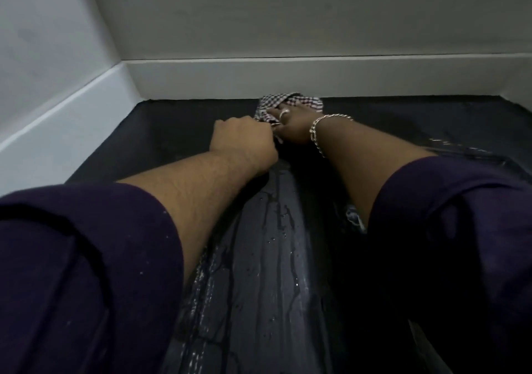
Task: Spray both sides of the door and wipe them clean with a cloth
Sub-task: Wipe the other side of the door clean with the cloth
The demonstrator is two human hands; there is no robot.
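Door [259,273]: black, glossy painted panel with raised vertical mouldings, seen from below looking up along its face. Surface wet; pale droplets and thin run-lines streak the central raised strip, densest in the lower half of the view. Its top edge meets a white door frame [316,77], above which lies a plain grey-white wall [288,14].

Cloth [290,101]: red-and-white checked woven fabric, bunched, pressed against the door at its very top, touching or just under the white frame. Part of it trails down between the two hands.

Right hand [293,126]: laid flat on the cloth, fingers spread and reaching up over the fabric, holding it against the door. A silver-coloured ring [284,112] shows on one finger; a silver chain bracelet [319,129] hangs round the wrist.

Left hand [244,137]: just beside the right one, touching it at the knuckles. Fingers curled into a fist, seemingly gathering the lower edge of the cloth; the grip itself is hidden behind the back of the hand, so whether fabric is truly pinched cannot be told.

Sleeves: dark purple fabric, pushed up to the forearms, left [86,273] and right [460,230], filling the lower corners of the view.

White side jamb [57,132]: angled trim running down the left, bordering the door's edge.
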